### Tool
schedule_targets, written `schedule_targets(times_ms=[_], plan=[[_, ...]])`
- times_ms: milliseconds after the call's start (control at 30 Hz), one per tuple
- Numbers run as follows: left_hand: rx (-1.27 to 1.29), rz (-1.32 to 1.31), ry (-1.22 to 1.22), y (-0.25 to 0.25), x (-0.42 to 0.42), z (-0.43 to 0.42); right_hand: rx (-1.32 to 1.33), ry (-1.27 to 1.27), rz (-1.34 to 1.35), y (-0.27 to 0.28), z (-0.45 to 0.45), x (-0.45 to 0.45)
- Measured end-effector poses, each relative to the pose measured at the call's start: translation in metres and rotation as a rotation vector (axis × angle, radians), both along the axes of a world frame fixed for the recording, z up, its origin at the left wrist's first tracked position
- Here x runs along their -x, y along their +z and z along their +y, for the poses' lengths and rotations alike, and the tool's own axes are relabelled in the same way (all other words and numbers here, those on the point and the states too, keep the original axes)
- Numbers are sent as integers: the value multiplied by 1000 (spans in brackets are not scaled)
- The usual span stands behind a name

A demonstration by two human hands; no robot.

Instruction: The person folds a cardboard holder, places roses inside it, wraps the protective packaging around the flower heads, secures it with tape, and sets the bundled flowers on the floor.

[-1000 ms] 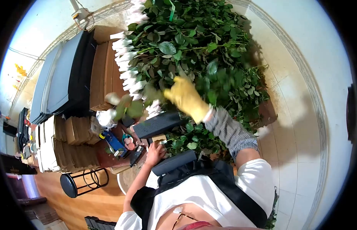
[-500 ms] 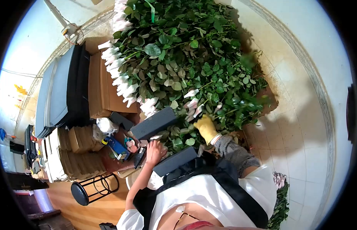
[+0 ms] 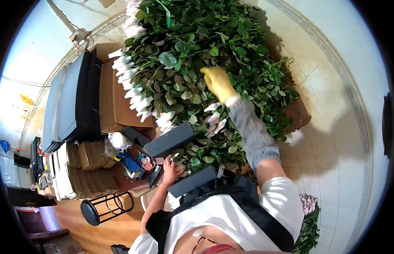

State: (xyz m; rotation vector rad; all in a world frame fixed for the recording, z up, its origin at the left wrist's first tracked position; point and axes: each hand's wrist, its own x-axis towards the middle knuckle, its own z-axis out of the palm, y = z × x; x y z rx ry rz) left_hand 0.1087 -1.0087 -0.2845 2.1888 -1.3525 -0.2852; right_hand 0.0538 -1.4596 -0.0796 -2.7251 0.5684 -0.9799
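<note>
My bare left hand (image 3: 172,170) is at the near end of the gap between two dark rectangular blocks, the far block (image 3: 170,140) and the near block (image 3: 192,181). Its fingers are curled at pale wrapped rose heads (image 3: 186,173), partly hidden by the hand. My right hand (image 3: 218,84), in a yellow glove with a grey striped sleeve, hovers over the big pile of leafy rose stems (image 3: 192,55). Its index finger is stretched out, and nothing shows in it. Several wrapped rose heads (image 3: 213,118) lie on the leaves below my right forearm.
Pale wrapped heads (image 3: 140,101) line the pile's left side, beside a cardboard box (image 3: 110,97). Further left are grey panels (image 3: 65,110), cardboard stacks (image 3: 84,178) and a black stool (image 3: 90,212). Another rose bunch (image 3: 308,204) stands on the tiled floor at the right.
My right hand has moved up and left over the pile, away from the loose rose heads. My left hand has stayed almost in place between the blocks.
</note>
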Motion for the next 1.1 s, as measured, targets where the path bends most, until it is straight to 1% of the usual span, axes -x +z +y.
schedule_targets(times_ms=[67, 100, 133, 200, 233, 267, 333, 400, 467, 533, 567, 600, 667, 700, 733, 767, 800, 867, 933, 967, 1000, 1067, 1100], plan=[[-54, -4, 8, 3, 3, 3, 50, -196, 263, -43, -42, -40], [-59, 2, 7, 1, 3, 4, -38, -187, 347, -40, -39, -44], [-61, 7, 4, 5, 2, 1, 52, -207, 223, -43, -31, -45], [-55, 51, 12, 8, 2, -1, 146, -229, 138, -49, -10, -31], [-48, 39, 13, 7, 2, 0, 247, -258, 85, -55, -2, -25], [-39, 28, 16, 6, 5, 0, 254, -245, 65, -56, -3, -24], [-30, 20, 17, 11, 5, -1, 155, -232, 382, -58, -18, -29], [-15, 23, 4, 17, 5, -3, 351, -77, 839, -55, -26, -25], [-16, 22, 11, 14, 5, -3, 176, -140, 777, -64, -37, -48], [-19, 24, 23, 13, 5, -2, 217, -73, 814, -25, -29, -40], [-21, 7, 17, 13, 5, -2, 151, -52, 845, -15, -30, -36], [-22, -11, 11, 14, 5, -2, 39, -85, 794, 3, -23, -31], [-6, -7, 16, 12, 4, -1, -16, -40, 625, 18, -7, -15], [-18, -7, 17, 12, 5, -1, 33, 53, 386, 4, 3, -2], [-29, -7, 23, 11, 4, -2, -33, 104, 470, 20, 25, 8], [-33, -10, 24, 13, 5, -2, -94, 243, 290, 29, 48, 19], [-32, -10, 36, 13, 5, -1, -301, 271, 300, 57, 76, 23], [-38, -42, 22, 12, 6, 0, -42, 318, -91, 71, 97, 13], [-39, -56, 31, 13, 6, -3, 219, -27, -27, 73, 84, -5], [-51, -60, 26, 17, 6, -6, 289, -74, 33, 57, 67, -13], [-49, -60, 21, 16, 7, -7, 265, -108, 199, 36, 51, -20], [-43, -28, 18, 10, 3, -5, 111, -40, 203, -16, 32, -30], [-55, -49, 13, 5, 1, 0, 123, -44, 122, -21, 33, -28]])
